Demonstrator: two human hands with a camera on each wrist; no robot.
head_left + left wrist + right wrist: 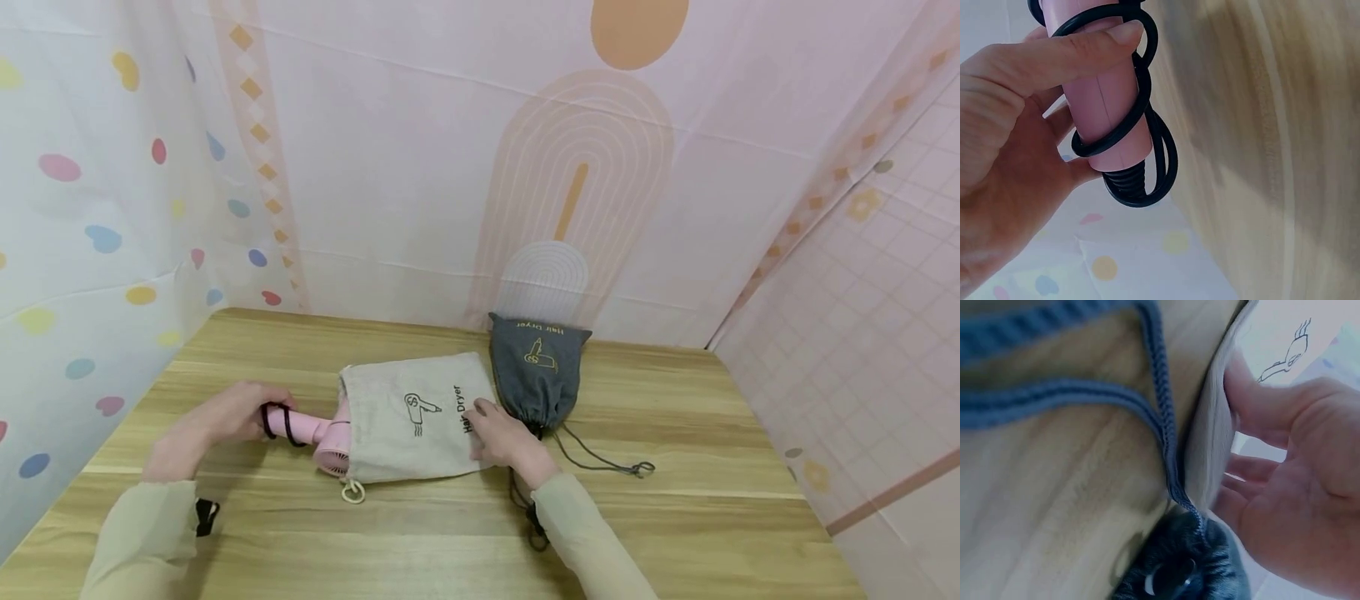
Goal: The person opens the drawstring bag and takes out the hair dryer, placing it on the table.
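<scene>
A pink hair dryer (300, 427) lies partly inside a beige drawstring bag (427, 450) printed "Hair Dryer"; its handle and round vented end stick out on the left. My left hand (243, 410) grips the handle, where a black cord (1124, 128) is wound around it, as the left wrist view shows. On the bag's right, closed end, my right hand (506, 437) holds the cloth with bent fingers and thumb. The part of the dryer within the bag is hidden. A cream drawstring loop (353, 492) hangs at the bag's mouth.
Just behind my right hand lies a dark grey drawstring bag (536, 375), cinched, its cords (607, 467) trailing right and toward me. Patterned cloth walls (390, 167) enclose the wooden table (675, 533) at the back and sides.
</scene>
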